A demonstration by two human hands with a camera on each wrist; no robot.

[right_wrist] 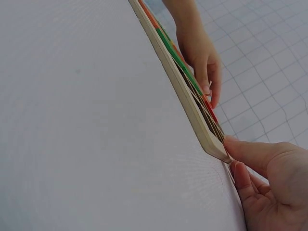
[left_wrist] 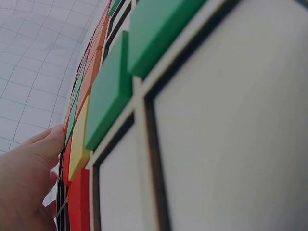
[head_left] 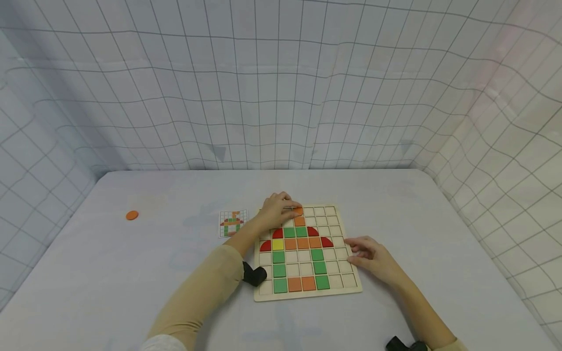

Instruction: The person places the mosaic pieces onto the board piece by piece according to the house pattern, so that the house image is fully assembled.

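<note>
A pale wooden grid board (head_left: pixel 305 269) lies on the white table, with green, orange, red and yellow tiles set in its squares. At the board's far edge my left hand (head_left: pixel 274 210) reaches over the top rows, its thumb and fingers about an orange tile (head_left: pixel 298 211); its fingertips partly cover that tile. Another orange tile (head_left: pixel 299 221) sits just below. My right hand (head_left: pixel 373 258) holds the board's right edge. In the right wrist view, the thumb (right_wrist: pixel 248 150) lies at the edge with bent fingers opposite. A yellow tile (left_wrist: pixel 81 144) shows near the left hand in the left wrist view.
A small printed card (head_left: pixel 226 224) with a coloured grid pattern lies left of the board, partly behind the left forearm. Farther left lies a round orange piece (head_left: pixel 131 215). White grid-lined curtains (head_left: pixel 281 97) stand behind and at both sides of the table.
</note>
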